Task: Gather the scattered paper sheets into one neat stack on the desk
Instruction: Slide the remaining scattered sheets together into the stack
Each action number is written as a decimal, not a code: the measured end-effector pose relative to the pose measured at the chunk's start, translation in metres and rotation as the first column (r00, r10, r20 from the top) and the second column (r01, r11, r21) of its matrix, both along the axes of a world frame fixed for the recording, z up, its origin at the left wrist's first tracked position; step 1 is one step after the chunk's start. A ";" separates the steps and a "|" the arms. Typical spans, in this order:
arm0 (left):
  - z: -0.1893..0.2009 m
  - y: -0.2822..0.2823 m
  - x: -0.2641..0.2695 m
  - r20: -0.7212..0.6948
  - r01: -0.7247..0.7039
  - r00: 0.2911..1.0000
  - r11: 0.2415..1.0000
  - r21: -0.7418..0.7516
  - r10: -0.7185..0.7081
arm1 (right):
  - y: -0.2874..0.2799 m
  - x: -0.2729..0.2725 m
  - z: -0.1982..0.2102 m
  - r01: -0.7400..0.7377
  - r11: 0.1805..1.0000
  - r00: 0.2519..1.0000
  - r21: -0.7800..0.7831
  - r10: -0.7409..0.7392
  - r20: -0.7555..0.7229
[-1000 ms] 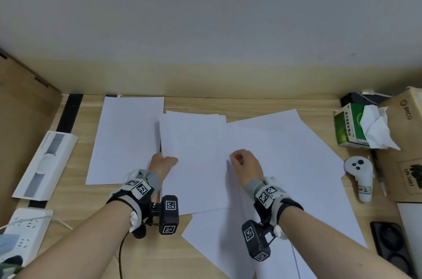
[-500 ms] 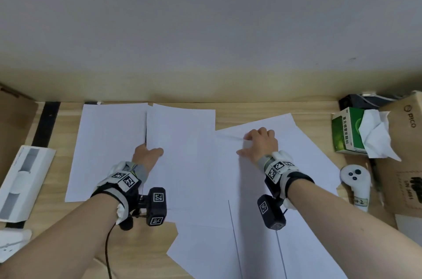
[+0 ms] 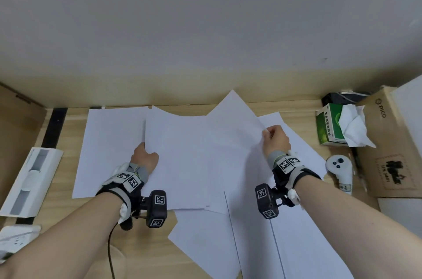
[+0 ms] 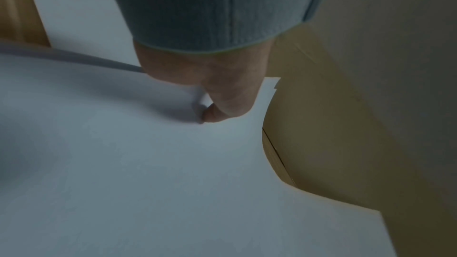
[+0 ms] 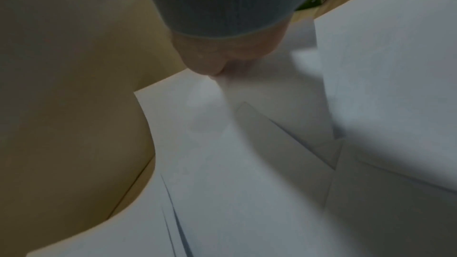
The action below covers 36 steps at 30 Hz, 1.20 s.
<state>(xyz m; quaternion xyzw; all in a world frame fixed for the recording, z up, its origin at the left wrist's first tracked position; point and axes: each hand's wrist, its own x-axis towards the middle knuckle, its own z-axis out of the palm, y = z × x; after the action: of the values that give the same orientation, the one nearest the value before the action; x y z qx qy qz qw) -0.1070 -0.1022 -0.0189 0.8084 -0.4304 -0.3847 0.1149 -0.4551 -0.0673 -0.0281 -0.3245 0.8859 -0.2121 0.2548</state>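
A lifted sheet [image 3: 230, 132] was pinched at its right edge in the right hand [image 3: 275, 139]; the central pile [image 3: 182, 164] was gripped by the left hand [image 3: 145, 156]. Gathering seemed underway; laying that sheet squarely on the pile, between both sets of fingers, seemed next, with other sheets [image 3: 296, 244] scattered on the counter [image 3: 66, 217]

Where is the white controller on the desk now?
In the head view, the controller lies at the desk's right side, below the green tissue box and beside the cardboard box.

Sheets spread across the counter [image 3: 68, 132], other things at its side edges.
One sheet [image 3: 109, 146] lies left, by the back edge; overlapping sheets [image 3: 201, 164] fill the middle and front right; tissue box [image 3: 328, 125], controller [image 3: 339, 171] and carton [image 3: 392, 141] line the right edge, a tray [image 3: 29, 180] the left.
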 end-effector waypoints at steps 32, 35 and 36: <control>-0.003 0.084 -0.091 -0.335 0.173 0.923 0.982 -0.075 -0.188 | 0.158 -0.041 0.063 0.675 0.620 0.731 -0.400 -0.635 0.249; -0.017 0.081 -0.102 -0.322 0.228 0.919 0.973 -0.038 -0.228 | 0.172 -0.046 0.060 0.685 0.614 0.724 -0.393 -0.634 0.271; -0.017 0.083 -0.107 -0.325 0.237 0.917 0.971 -0.026 -0.232 | 0.177 -0.047 0.059 0.690 0.611 0.721 -0.388 -0.629 0.290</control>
<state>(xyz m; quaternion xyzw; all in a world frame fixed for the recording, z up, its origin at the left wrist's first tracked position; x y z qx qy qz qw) -0.2142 -0.0197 -0.0356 0.6771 -0.4965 -0.5268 0.1320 -0.5018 0.1094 0.0310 -0.0130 0.8456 -0.5186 0.1263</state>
